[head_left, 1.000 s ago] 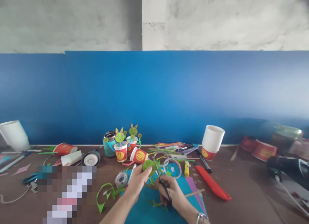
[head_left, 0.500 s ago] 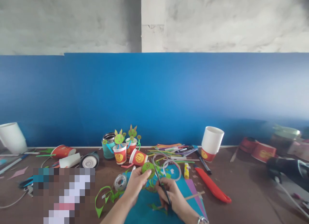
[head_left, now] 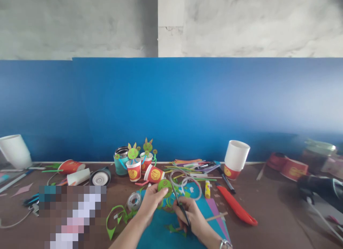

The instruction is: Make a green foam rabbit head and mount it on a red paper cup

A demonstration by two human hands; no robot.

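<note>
A round green paper cutout (head_left: 164,187) with a face drawn on it is pinched in my left hand (head_left: 153,201). My right hand (head_left: 190,216) is closed round the dark handles of a pair of scissors (head_left: 175,193), whose blades point up beside the disc's right edge. Whether the blades touch the paper I cannot tell. Beneath both hands lies blue paper (head_left: 158,229) strewn with green scraps (head_left: 171,227). Behind them, two red paper cups (head_left: 133,173) carry green paper animal heads (head_left: 132,152) and pipe-cleaner-like arms. Another red cup (head_left: 154,174) lies on its side.
On the right are a red pouch-like item (head_left: 237,206), a glue stick (head_left: 207,190) and stacked paper cups (head_left: 236,157). A tape roll (head_left: 134,201) and green offcuts (head_left: 115,220) lie left of my hands. Coloured sticks and pens (head_left: 193,166) are piled at the back, before a blue partition (head_left: 171,106).
The whole view has shifted very slightly. My hands keep nearly the same pose, with the green disc and the scissors still held close together.
</note>
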